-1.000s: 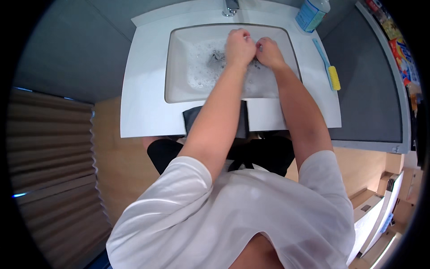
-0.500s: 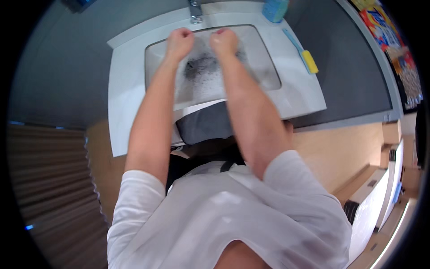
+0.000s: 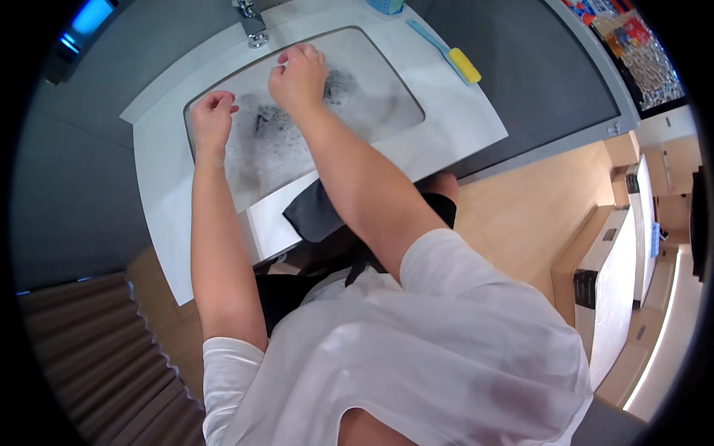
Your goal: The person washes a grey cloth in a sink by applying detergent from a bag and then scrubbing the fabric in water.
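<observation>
Both my hands are over the white sink basin (image 3: 398, 93), which holds greyish, foamy water with dark patches (image 3: 279, 123) in it. What lies under the foam is unclear. My left hand (image 3: 212, 123) is at the basin's left side, its fingers curled in toward the thumb. Farther back and to the right, my right hand (image 3: 300, 80) has its fingers bent over, thumb toward the left. The inside of each hand is turned away, so anything held there is hidden. A chrome faucet (image 3: 253, 28) stands behind the basin, just left of my right hand.
On the white counter (image 3: 465, 123), right of the basin, lies a blue-handled brush with a yellow head (image 3: 462, 65). A blue container (image 3: 385, 6) is at the back edge. Dark grey cloth (image 3: 316, 212) hangs at the front. Cardboard boxes (image 3: 587, 260) stand on the right, a brown pleated curtain (image 3: 89, 357) at lower left.
My hands, side by side near the faucet before, have moved apart. The left has come nearer and lower; the right now sits farther back than it. The view has turned, tilting the sink.
</observation>
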Available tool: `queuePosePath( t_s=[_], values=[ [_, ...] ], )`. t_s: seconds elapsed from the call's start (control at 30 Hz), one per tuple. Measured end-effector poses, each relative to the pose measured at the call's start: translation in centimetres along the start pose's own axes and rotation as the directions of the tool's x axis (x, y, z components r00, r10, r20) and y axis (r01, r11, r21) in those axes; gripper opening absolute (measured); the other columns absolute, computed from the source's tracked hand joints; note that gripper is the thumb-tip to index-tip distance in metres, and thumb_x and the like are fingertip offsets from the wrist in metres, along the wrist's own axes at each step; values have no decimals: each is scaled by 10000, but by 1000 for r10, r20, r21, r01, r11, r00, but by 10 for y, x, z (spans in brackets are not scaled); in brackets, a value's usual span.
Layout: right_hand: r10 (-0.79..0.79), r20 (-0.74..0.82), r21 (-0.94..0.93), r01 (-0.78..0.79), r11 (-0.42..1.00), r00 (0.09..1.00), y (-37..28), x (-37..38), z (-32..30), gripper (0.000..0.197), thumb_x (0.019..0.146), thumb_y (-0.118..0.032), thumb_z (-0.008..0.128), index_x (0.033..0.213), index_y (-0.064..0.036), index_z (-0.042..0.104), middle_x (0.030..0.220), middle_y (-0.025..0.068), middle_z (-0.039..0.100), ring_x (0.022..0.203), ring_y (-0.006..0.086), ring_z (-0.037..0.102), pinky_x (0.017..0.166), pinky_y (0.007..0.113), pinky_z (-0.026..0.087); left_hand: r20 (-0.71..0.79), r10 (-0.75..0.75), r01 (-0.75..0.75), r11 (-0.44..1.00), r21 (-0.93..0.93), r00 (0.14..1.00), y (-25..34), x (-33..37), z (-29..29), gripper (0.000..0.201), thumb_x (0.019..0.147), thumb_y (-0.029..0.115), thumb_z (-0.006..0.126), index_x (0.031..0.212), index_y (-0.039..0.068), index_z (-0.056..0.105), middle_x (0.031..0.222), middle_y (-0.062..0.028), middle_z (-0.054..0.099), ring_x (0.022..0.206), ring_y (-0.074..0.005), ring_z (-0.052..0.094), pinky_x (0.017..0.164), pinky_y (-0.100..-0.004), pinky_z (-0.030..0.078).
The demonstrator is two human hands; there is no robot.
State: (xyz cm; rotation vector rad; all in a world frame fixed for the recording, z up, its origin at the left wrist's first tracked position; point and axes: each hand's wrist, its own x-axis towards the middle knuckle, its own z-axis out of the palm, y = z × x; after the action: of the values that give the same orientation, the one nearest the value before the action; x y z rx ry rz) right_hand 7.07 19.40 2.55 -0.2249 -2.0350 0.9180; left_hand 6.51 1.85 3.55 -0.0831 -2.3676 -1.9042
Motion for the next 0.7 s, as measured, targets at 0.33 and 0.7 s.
queuePosePath(
  t_s=[0.33, 0.7],
  values=[
    [-226, 65, -23, 228, 973, 972, 65, 54, -8, 78, 721, -101, 671, 790, -105, 708, 1046, 58, 665, 1086, 326, 558, 887, 491, 457, 72, -21, 14, 994, 105, 997, -14, 8, 7, 172, 977, 192, 589, 972, 69, 710, 965, -19, 715, 864, -134, 703, 723, -275, 495],
    [-257, 390, -22, 288, 957, 884, 115, 78, 1, 216, 832, -178, 654, 994, -47, 711, 1031, 155, 702, 984, 356, 662, 866, 451, 540, 32, -53, 48, 987, 151, 998, -42, -5, 9, 153, 940, 107, 608, 915, -13, 700, 820, -73, 713, 736, -157, 707, 662, -287, 511]
  ],
)
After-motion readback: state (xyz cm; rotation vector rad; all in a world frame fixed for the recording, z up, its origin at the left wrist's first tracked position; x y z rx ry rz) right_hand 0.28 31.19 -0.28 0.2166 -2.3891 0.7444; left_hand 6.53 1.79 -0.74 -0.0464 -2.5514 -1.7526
